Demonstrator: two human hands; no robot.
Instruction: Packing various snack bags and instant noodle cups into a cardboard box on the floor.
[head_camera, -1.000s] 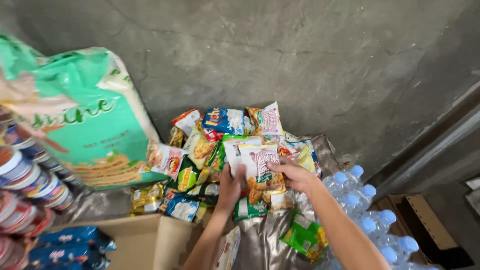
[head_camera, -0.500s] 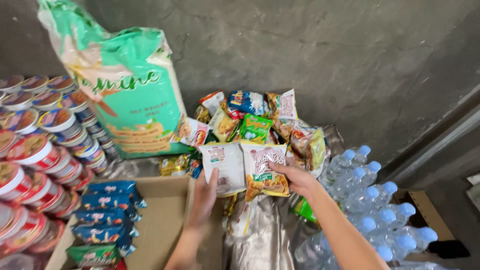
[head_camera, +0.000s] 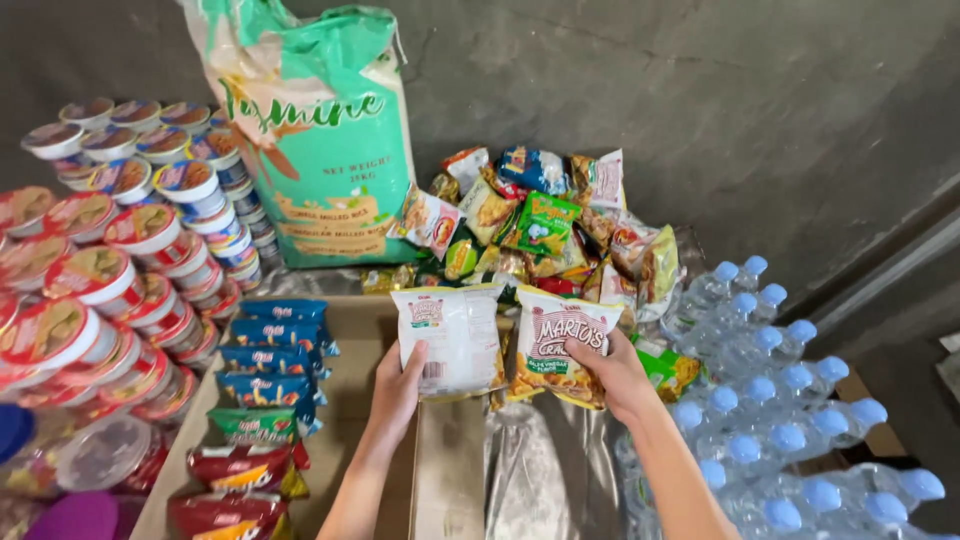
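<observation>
Where stock crowds, bare concrete wall (head_camera: 700, 90)

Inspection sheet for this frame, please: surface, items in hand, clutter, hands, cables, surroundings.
Surface: open cardboard box, a row of snack packets along its left side.
Items in hand: white snack bag; orange-and-white snack bag.
Clutter: loose snack pile, stacked cup noodles, green rice sack, blue-capped water bottles.
Hands: left hand holds the white bag; right hand holds the orange-and-white one.
Cables: nothing seen.
Surroundings: grey concrete wall.
</observation>
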